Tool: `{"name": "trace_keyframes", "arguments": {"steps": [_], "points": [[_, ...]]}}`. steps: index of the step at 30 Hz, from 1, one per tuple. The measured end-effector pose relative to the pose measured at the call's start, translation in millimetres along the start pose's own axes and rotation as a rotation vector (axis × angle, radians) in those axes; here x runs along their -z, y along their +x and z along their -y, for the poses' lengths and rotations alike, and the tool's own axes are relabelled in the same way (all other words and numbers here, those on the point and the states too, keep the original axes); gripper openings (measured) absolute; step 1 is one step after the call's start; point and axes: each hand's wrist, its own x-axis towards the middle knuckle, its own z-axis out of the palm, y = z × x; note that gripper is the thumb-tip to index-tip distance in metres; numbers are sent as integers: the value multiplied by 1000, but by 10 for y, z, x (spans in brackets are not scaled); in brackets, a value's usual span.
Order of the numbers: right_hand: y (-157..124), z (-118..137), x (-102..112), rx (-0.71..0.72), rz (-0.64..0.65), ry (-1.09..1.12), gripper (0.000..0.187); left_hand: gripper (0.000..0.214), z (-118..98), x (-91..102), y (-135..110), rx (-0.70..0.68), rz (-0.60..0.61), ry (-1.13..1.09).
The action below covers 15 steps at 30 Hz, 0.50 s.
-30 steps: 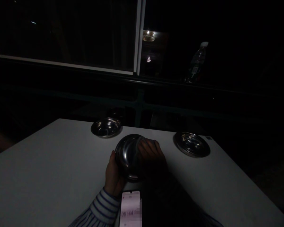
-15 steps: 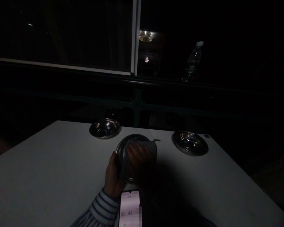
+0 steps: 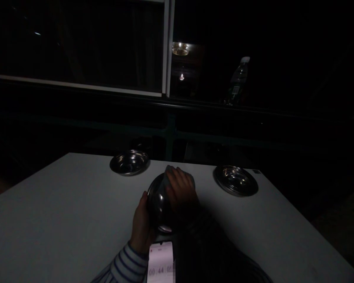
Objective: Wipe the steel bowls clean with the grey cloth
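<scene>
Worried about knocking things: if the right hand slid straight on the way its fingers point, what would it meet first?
Likely nothing: the right hand, on the cloth over the held bowl, points away and left; bare table lies ahead, the far bowl seemingly just left of that line.

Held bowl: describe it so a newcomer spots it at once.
On the white table, a back-left bowl and a right bowl lie flat. The held bowl is between them, nearer, just beyond the lit phone. Only it is tipped up, gripped by the left hand, the right hand pressing a cloth on it.
</scene>
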Motion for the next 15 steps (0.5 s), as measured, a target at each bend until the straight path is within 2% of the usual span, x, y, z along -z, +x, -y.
{"name": "trace_keyframes", "arguments": {"steps": [2,4,5,6,9,12,15], "points": [[-100,61,-34,15,-37,-29,45,21,-21,17,22,-25,-28,0],[-331,173,-94,142,-85,-62,46,22,-72,26,31,-15,-34,-19],[-462,220,-124,236,-58,-85,45,22,-102,24,28,-3,-26,-32],[-582,247,-152,269,-76,-97,41,24,-128,19,21,18,-9,-39],[-778,154,-218,243,-86,-109,35,26,-162,-2,-6,10,10,-40],[-690,-120,-257,167,-132,-116,39,24,-112,14,-11,-37,-4,18],[-438,-340,-227,94,-169,22,44,28,-38,71,7,-75,-11,140]]}}
